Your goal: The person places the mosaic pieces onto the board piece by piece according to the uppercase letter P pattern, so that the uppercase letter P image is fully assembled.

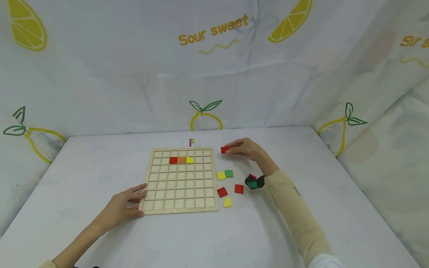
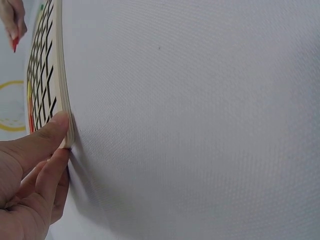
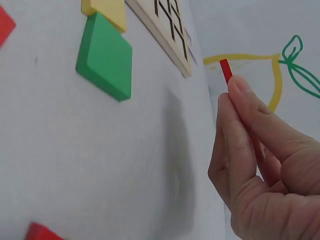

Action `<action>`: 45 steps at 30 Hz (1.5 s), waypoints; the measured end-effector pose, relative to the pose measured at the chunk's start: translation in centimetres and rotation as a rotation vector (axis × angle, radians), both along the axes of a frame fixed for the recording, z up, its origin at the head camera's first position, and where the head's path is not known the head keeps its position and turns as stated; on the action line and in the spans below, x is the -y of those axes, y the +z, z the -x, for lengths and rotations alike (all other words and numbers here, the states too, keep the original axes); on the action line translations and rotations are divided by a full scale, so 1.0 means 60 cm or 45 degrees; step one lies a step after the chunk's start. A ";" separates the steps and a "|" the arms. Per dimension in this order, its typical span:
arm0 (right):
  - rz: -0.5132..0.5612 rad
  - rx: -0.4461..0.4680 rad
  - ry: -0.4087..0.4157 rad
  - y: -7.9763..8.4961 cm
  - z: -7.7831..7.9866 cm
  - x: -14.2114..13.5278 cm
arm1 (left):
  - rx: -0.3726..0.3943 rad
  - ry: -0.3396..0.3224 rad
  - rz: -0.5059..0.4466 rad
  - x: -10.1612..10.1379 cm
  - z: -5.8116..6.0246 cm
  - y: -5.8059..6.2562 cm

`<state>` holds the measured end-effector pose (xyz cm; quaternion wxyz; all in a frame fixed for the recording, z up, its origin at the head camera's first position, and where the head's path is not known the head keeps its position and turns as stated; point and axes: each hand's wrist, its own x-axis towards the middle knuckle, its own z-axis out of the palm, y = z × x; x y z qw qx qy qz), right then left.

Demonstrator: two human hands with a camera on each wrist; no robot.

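My right hand (image 1: 246, 147) pinches a red square tile (image 1: 224, 150) between thumb and fingertips, raised above the table just right of the wooden grid board (image 1: 216, 186). In the right wrist view the red tile appears edge-on. At the board's near left corner, my left hand (image 1: 122, 208) grips the frame, its thumb (image 2: 52, 130) on the corner and its fingers along the side. One row of the grid holds a red tile (image 1: 173, 160), an orange tile (image 1: 182, 160) and a yellow rounded tile (image 1: 190, 160) side by side.
Right of the board lie a yellow tile (image 1: 221, 175), a green tile (image 1: 229, 174), two red squares (image 1: 222, 192) and a yellow rounded tile (image 1: 228, 202). A dark wrist band (image 1: 255, 182) shows below the right wrist. A small pattern card (image 1: 192, 142) lies behind the board.
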<state>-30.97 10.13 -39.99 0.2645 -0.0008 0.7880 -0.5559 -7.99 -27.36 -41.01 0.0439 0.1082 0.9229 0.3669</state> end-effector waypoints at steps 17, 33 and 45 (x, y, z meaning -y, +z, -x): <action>0.077 0.070 -0.002 -0.004 -0.030 0.038 | -0.011 -0.012 -0.044 0.000 0.000 0.000; 0.322 0.135 -0.005 -0.013 -0.055 0.114 | 0.008 -0.007 -0.077 0.001 -0.002 -0.001; 0.357 0.152 0.017 -0.007 -0.073 0.151 | -0.004 -0.019 -0.086 0.001 -0.002 -0.001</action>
